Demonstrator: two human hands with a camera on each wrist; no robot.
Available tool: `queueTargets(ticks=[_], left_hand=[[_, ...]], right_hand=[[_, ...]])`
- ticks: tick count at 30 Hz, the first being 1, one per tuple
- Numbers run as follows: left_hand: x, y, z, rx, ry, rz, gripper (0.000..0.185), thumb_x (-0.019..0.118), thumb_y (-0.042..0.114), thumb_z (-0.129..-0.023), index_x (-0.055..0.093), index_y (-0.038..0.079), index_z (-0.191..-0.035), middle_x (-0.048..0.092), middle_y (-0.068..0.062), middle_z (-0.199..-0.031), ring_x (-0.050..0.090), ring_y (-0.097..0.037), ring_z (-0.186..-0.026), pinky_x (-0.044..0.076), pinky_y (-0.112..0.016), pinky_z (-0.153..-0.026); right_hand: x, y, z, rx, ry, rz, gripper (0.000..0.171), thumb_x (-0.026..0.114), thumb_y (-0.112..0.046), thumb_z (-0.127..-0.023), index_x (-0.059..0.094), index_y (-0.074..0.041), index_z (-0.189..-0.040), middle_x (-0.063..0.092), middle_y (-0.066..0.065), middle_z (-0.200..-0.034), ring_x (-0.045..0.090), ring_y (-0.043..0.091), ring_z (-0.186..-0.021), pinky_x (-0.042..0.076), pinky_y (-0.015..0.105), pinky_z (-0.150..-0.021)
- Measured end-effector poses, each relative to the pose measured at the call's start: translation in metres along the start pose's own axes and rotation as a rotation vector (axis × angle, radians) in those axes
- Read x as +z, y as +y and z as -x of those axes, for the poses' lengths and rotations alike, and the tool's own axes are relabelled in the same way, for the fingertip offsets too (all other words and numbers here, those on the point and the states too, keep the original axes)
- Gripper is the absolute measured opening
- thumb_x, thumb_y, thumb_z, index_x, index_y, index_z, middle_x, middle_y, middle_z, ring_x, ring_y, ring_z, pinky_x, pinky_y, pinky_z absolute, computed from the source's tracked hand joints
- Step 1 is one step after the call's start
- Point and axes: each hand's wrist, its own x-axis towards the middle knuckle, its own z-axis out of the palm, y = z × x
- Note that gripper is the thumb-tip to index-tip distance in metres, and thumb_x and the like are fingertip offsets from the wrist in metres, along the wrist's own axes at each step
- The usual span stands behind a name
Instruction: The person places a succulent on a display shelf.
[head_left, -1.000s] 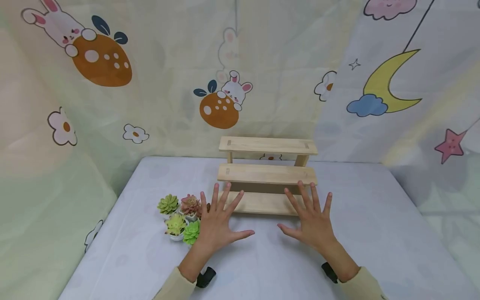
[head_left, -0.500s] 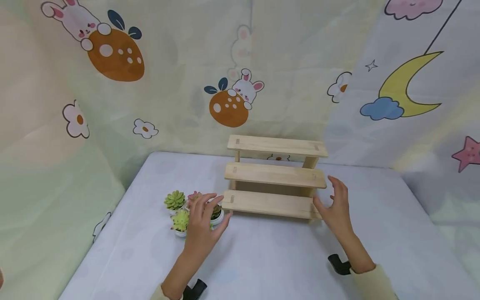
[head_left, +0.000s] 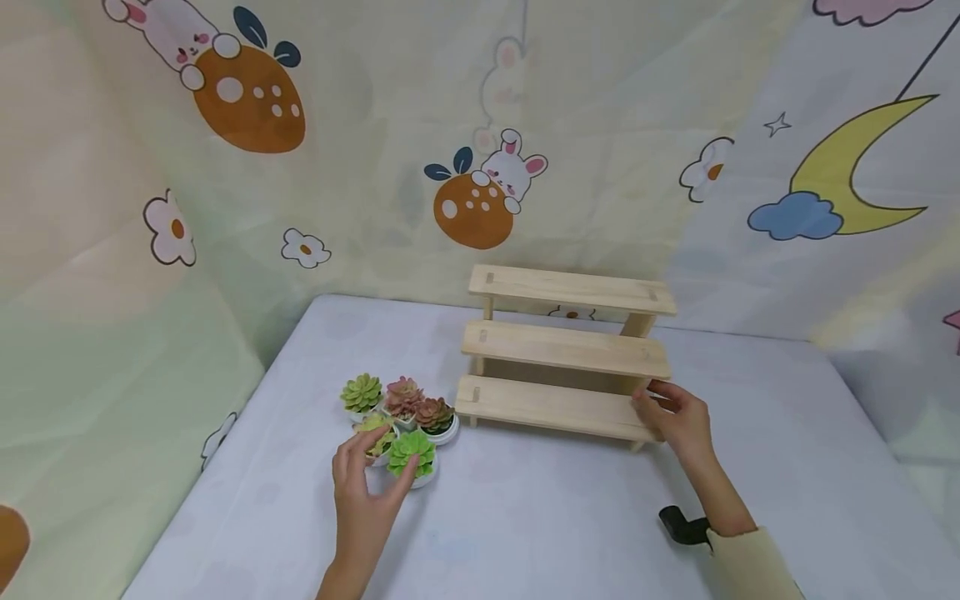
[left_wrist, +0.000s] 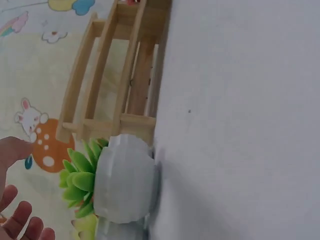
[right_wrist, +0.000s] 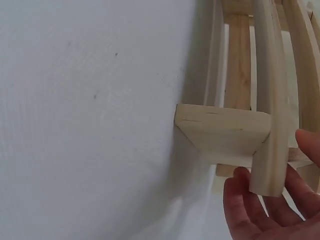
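A three-tiered wooden stand (head_left: 562, 344) stands towards the back of the table. At its right end, my right hand (head_left: 681, 421) grips the end of the lowest board, with fingers about it in the right wrist view. My left hand (head_left: 363, 483) hovers low over the potted succulents, thumb and fingers apart. Between them in the head view lies the bright green succulent (head_left: 412, 454); its white pot (left_wrist: 125, 180) stands apart from the fingers in the left wrist view. Partly behind those fingers is a yellow-green succulent (head_left: 377, 435).
Behind these, a green succulent (head_left: 362, 393), a pink one (head_left: 404, 397) and a reddish-brown one (head_left: 435, 415) stand close together, left of the stand. A white cloth covers the table (head_left: 510, 517). A patterned curtain (head_left: 360, 167) hangs behind.
Both hands have left their spread pose over the table. The right moved out to the stand's right end and took hold; the left moved left to the succulents. The head view shifted slightly.
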Motion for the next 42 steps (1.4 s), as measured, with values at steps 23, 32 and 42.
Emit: queueTargets(ticks=[23, 32, 42], left_hand=[[0.007, -0.018, 0.032, -0.397, -0.039, 0.035, 0.078, 0.089, 0.001, -0.065, 0.039, -0.002, -0.125, 0.043, -0.015, -0.116, 0.054, -0.027, -0.095, 0.047, -0.018, -0.074], [0.014, -0.022, 0.030, -0.531, -0.047, 0.114, 0.078, 0.091, 0.005, -0.063, 0.037, -0.002, -0.119, 0.048, -0.013, -0.111, 0.057, -0.023, -0.093, 0.050, -0.018, -0.073], [0.016, -0.020, 0.033, -0.556, -0.116, 0.088, 0.070, 0.090, 0.012, -0.068, 0.051, -0.002, -0.124, 0.056, -0.013, -0.115, 0.056, -0.023, -0.104, 0.053, -0.022, -0.083]], right_hand=[[0.005, 0.016, -0.009, 0.098, -0.059, -0.052, 0.049, 0.076, -0.027, -0.086, 0.063, 0.009, -0.117, 0.059, -0.023, -0.083, 0.053, -0.004, -0.079, 0.048, 0.012, -0.063], [0.003, 0.025, -0.010, 0.122, -0.019, -0.084, 0.022, 0.078, -0.026, -0.085, 0.072, -0.012, -0.101, 0.060, -0.024, -0.077, 0.053, -0.004, -0.073, 0.047, 0.012, -0.059], [0.004, 0.023, -0.009, 0.130, -0.017, -0.086, 0.036, 0.077, -0.026, -0.085, 0.069, -0.001, -0.110, 0.060, -0.023, -0.077, 0.053, -0.005, -0.073, 0.047, 0.012, -0.058]])
